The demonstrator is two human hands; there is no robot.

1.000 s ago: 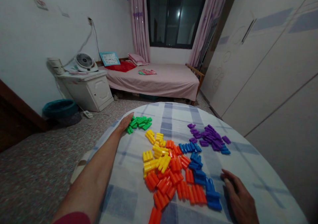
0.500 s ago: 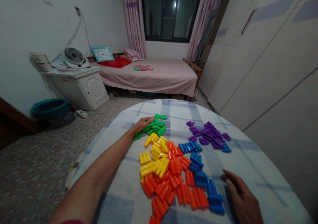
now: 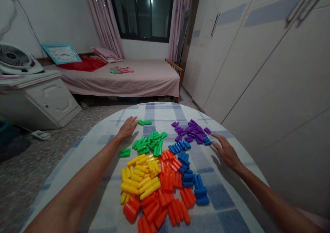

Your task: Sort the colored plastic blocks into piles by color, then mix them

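Observation:
Plastic pegs in sorted colours cover a round table with a blue-checked white cloth [image 3: 85,164]. My left hand [image 3: 127,128] lies open on the cloth, nearest a pair of green pegs [image 3: 144,122] and a larger green cluster [image 3: 149,143]. My right hand [image 3: 225,152] is open, fingers spread, just right of the purple pegs [image 3: 190,131] and blue pegs [image 3: 188,171]. Yellow pegs [image 3: 138,176] and orange pegs [image 3: 165,191] form a dense mass near me. Neither hand holds anything.
Beyond the table's far edge stands a bed with a pink sheet [image 3: 123,81]. A white cabinet [image 3: 43,100] with a fan [image 3: 12,57] is at the left, and white wardrobe doors [image 3: 257,61] run along the right. The floor lies left of the table.
My left hand has moved off the green pegs to the far side, and those pegs are now spread apart. My right hand has moved forward beside the purple pegs. The view has turned right.

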